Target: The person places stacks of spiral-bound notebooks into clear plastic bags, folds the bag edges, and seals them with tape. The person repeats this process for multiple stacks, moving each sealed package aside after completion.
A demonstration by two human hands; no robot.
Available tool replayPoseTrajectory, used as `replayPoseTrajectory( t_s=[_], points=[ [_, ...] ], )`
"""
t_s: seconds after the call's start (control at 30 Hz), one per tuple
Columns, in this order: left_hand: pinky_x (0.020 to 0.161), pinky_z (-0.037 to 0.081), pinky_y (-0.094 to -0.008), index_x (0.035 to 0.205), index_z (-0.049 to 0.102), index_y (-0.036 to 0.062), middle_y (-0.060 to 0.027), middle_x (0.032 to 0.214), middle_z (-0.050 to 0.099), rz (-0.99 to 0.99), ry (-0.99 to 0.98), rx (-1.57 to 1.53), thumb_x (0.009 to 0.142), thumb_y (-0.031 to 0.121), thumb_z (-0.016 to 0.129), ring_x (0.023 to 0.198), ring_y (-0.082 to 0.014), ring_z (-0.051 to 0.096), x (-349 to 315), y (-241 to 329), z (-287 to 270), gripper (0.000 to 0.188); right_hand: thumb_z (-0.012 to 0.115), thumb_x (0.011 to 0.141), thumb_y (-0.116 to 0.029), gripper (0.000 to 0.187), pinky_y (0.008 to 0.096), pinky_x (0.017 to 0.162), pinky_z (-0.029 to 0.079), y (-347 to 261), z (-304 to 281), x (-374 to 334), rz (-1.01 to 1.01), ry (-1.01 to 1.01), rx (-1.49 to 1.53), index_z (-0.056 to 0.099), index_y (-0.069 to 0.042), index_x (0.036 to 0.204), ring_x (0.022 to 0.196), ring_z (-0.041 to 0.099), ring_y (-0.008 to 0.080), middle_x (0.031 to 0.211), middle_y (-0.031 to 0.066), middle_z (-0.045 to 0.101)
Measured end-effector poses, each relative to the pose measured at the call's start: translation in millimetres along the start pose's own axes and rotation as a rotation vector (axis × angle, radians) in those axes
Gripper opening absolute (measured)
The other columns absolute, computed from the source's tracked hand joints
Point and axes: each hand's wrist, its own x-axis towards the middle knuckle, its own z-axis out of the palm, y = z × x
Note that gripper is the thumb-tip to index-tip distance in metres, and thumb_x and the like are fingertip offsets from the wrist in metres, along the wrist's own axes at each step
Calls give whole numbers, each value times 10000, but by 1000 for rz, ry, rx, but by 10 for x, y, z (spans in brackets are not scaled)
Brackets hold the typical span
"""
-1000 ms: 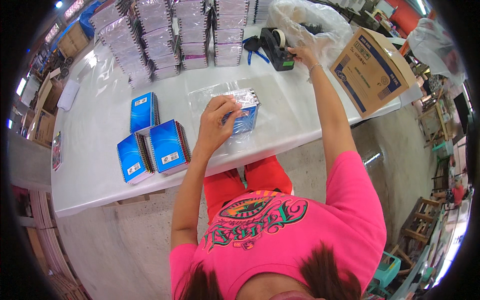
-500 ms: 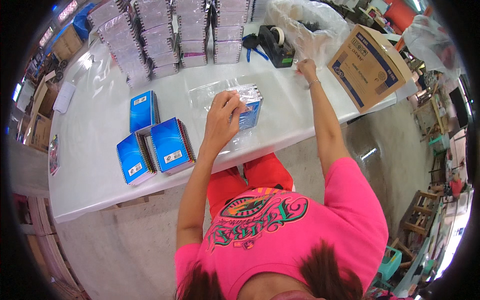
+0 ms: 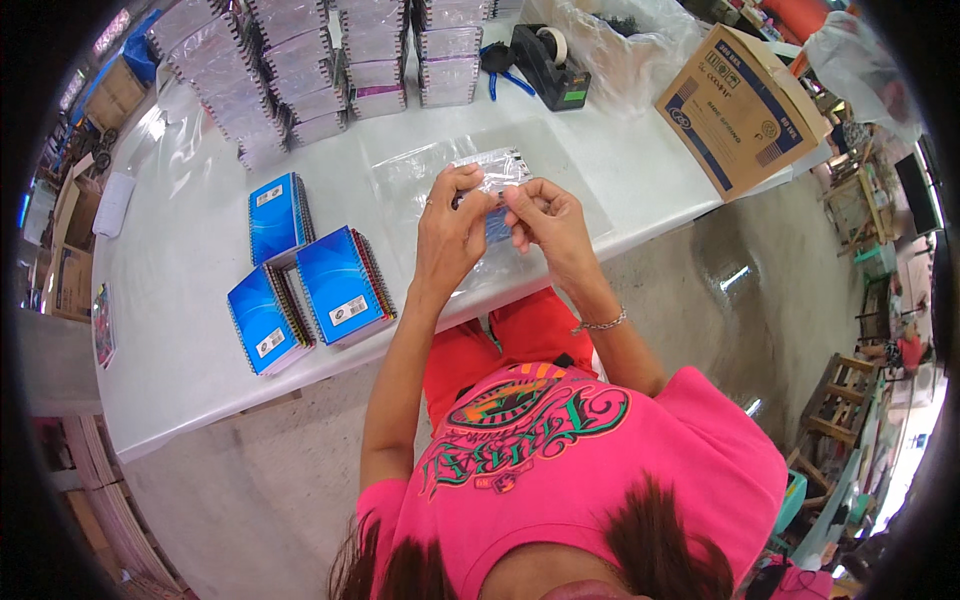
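A spiral notebook bundle (image 3: 503,165) with a blue cover lies in front of me on the table, under clear plastic wrap (image 3: 402,178). My left hand (image 3: 450,230) rests over its near left side, fingers curled and closed at the plastic. Close beside it, my right hand (image 3: 552,225) is pinched with thumb and forefinger together near the left fingertips. What the pinch holds is too small to make out. Most of the blue cover is hidden by both hands. To the left sit three stacks of blue spiral notebooks (image 3: 340,285).
Tall stacks of plastic-wrapped spiral notebooks (image 3: 300,70) stand along the back of the white table (image 3: 180,330). A black tape dispenser (image 3: 555,75) and a blue-handled tool (image 3: 512,85) lie behind the bundle. Back right are a clear plastic bag (image 3: 640,70) and a cardboard box (image 3: 740,115).
My right hand has come back from beside the tape dispenser to the wrapped bundle, next to my left hand. My left hand stays on the bundle. The view has shifted slightly.
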Motion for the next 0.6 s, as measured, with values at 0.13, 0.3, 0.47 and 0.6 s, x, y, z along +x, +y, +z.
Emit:
replayPoseTrajectory(
  t_s=[0.13,0.3,0.47,0.6],
  points=[
    [1023,445,-480,896,647,35,-143,1029,579,-9,-2,-14,728,-77,627,1094,-330,595,-6,-16,-8,203,684,918,-240,218,188,447,428,60,117,7,-39,78,-22,607,-49,848,510,554,61,700,19,633],
    [1023,447,-483,889,647,22,-140,1035,596,-17,12,-32,747,-71,633,1090,-326,601,-26,-49,19,170,679,919,-213,215,195,438,438,83,177,6,-59,140,7,599,-27,847,499,561,72,699,44,636],
    [1015,453,-491,931,643,19,-146,1047,629,3,10,-23,789,-41,657,1063,-328,618,-27,-53,-2,155,672,919,-175,204,201,422,437,138,207,13,-73,181,64,586,-4,848,487,560,81,689,61,630],
    [1028,428,-497,1069,614,61,-152,1090,617,-61,-23,-73,790,-10,654,1098,-348,594,17,-14,-35,291,672,919,-171,204,204,423,438,146,212,29,-88,188,32,568,-16,836,494,563,81,686,58,626]
  ],
)
